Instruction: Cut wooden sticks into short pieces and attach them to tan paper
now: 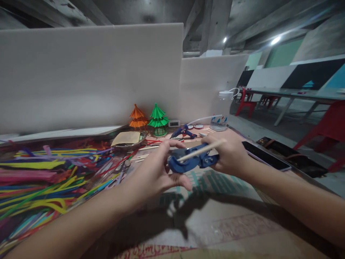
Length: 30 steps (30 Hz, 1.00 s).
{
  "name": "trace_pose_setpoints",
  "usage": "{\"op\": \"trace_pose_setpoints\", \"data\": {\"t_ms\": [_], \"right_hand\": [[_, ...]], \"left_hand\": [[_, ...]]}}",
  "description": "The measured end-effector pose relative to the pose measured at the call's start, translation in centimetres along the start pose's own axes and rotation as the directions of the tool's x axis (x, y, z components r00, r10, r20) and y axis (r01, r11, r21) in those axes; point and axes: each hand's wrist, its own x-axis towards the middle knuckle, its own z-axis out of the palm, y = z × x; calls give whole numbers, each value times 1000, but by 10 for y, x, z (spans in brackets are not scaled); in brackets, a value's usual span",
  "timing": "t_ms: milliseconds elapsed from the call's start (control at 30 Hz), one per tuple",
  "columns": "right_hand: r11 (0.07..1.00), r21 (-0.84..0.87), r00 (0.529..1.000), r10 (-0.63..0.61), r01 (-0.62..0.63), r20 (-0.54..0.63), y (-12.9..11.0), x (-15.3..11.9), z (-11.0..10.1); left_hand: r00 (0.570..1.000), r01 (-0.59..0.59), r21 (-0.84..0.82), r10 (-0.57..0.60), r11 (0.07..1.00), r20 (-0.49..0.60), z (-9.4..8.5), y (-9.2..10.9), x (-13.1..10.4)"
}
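Note:
My right hand (229, 153) is closed around the handles of a blue hand cutter (179, 165) with a hooked jaw. A pale wooden stick (202, 150) lies slantwise across the cutter, one end at the jaw and the other over my right hand. My left hand (159, 167) is cupped beside the jaw, with thumb and index finger spread apart. Whether its palm touches the cutter I cannot tell. Motion blurs both hands slightly. Below them is a cardboard surface (229, 223) with printed marks and dark shadows.
Colourful strips (40, 176) heap at the left. An orange paper tree (138, 117) and a green paper tree (158, 120) stand behind, near a blue glue gun (184, 132). A water bottle (219, 111) stands at back right; a phone (265, 156) lies at the right edge.

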Motion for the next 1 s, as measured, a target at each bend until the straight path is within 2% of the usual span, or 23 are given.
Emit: {"op": "trace_pose_setpoints", "data": {"t_ms": [100,167,267,367,567,800,1000], "right_hand": [[996,-57,996,-67,63,-66,10,-3,-10],[994,-70,991,-87,80,-104,13,-3,-17],[982,-122,971,-163,143,-174,17,-3,-18],[948,-230,937,-271,220,-221,18,-1,-14],[931,-321,927,-266,175,-266,16,3,-16],[901,-402,916,-288,160,-281,15,1,-28],[873,-452,884,-346,180,-316,15,2,-31]], "left_hand": [[991,-117,153,124,981,-43,-8,3,-2],[967,-225,283,249,932,-54,-14,4,-1],[916,-377,424,399,824,39,-17,8,2],[871,-479,454,471,751,139,-15,9,5],[867,-490,420,475,764,150,-10,1,0],[835,-545,428,515,721,196,-12,8,0],[816,-567,464,540,681,206,-11,6,-3]]}}
